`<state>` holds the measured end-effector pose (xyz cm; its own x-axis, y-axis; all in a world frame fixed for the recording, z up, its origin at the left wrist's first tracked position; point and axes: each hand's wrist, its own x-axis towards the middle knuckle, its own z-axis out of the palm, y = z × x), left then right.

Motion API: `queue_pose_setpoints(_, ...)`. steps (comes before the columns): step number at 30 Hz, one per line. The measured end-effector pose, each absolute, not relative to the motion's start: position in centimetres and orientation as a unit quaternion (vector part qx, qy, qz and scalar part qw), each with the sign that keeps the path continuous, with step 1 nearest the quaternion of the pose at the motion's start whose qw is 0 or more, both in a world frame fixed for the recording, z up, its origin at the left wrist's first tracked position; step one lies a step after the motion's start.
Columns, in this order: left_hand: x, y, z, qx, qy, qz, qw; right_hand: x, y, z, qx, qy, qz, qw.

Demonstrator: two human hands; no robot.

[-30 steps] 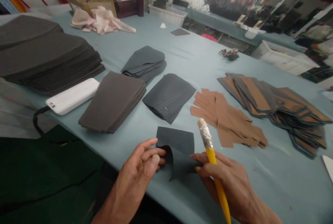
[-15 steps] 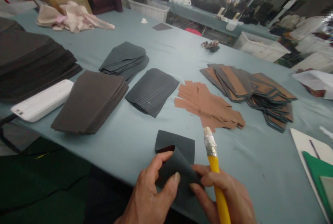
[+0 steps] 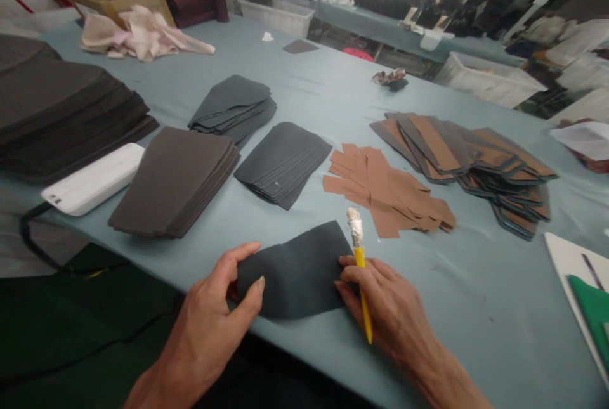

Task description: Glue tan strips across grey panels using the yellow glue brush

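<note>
Here, the piece: a dark grey sheet (image 3: 290, 272) lying on the bench (image 3: 476, 307) near its front edge, between both hands
Left grip: the left hand (image 3: 209, 314) has thumb and fingers apart around the sheet's left end, thumb touching it, not clamped
Right grip: the right hand (image 3: 385, 307) is closed on a yellow-handled brush (image 3: 361, 285) with a crusted white tip, fingertips against the sheet's right edge
Just beyond: loose brown cut strips (image 3: 385, 190), fanned in a pile near the brush tip
Centre bench: stacked dark grey pieces (image 3: 283, 165) and (image 3: 233, 108), beside a brownish-grey stack (image 3: 174, 181)
Right: overlapping tan-and-black pieces (image 3: 461, 149), a green sheet (image 3: 590, 314) at the bench edge
Left: a large dark stack (image 3: 61, 111), a white battery pack (image 3: 92, 179) with black cable
Far end: a heap of pale pink fabric (image 3: 147, 35), a cardboard box (image 3: 114, 0)
</note>
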<state>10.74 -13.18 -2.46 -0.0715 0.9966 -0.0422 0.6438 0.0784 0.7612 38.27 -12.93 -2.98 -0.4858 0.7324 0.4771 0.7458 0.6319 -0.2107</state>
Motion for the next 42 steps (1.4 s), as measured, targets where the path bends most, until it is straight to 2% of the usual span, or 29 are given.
queue_pose_setpoints(4,10.7,-11.0,-2.3,0.660,0.663,0.230,0.270,38.5,-16.5,-2.7,-0.465,-0.847,-0.014,0.255)
queue_pose_setpoints(11,10.8,-9.4,-2.7,0.702,0.671,0.142,0.191,37.5,-18.9,-2.9,-0.506,-0.815,-0.032,0.280)
queue_pose_setpoints(24,10.5,-10.9,-3.5,0.755,0.621,0.206,0.055,38.1,-20.3,-4.0,-0.535,-0.798,-0.023,0.276)
queue_pose_setpoints(34,8.4,-12.0,-3.2,0.749,0.608,0.257,0.047,38.7,-20.1,-4.0,-0.596,-0.751,-0.032,0.283)
queue_pose_setpoints(42,10.0,-12.6,-3.1,0.796,0.494,0.343,0.075,38.5,-19.1,-2.3,-0.654,-0.699,0.006,0.290)
